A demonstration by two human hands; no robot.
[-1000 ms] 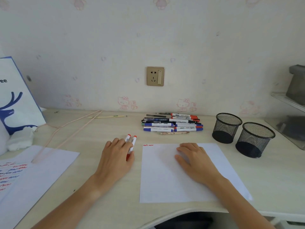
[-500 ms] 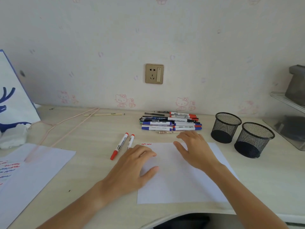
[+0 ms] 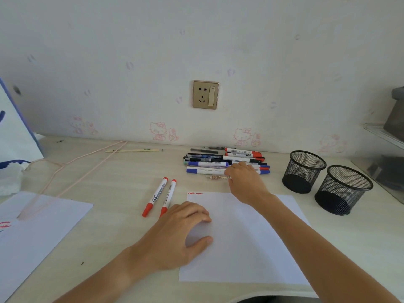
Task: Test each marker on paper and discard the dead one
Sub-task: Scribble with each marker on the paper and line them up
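The right hand point(image 3: 246, 180) reaches to the pile of markers point(image 3: 225, 162) at twelve o'clock on the surface point(image 3: 113, 182). Its fingers lie over the pile; whether they already pinch one I cannot tell. The left hand point(image 3: 179, 235) rests on the test paper point(image 3: 247, 243), fingers loosely curled, holding nothing. Two red markers point(image 3: 161, 196) lie at ten o'clock from the paper. I judge that a marker is light, stiff and smooth, and may roll; better to pinch it at the middle of the barrel.
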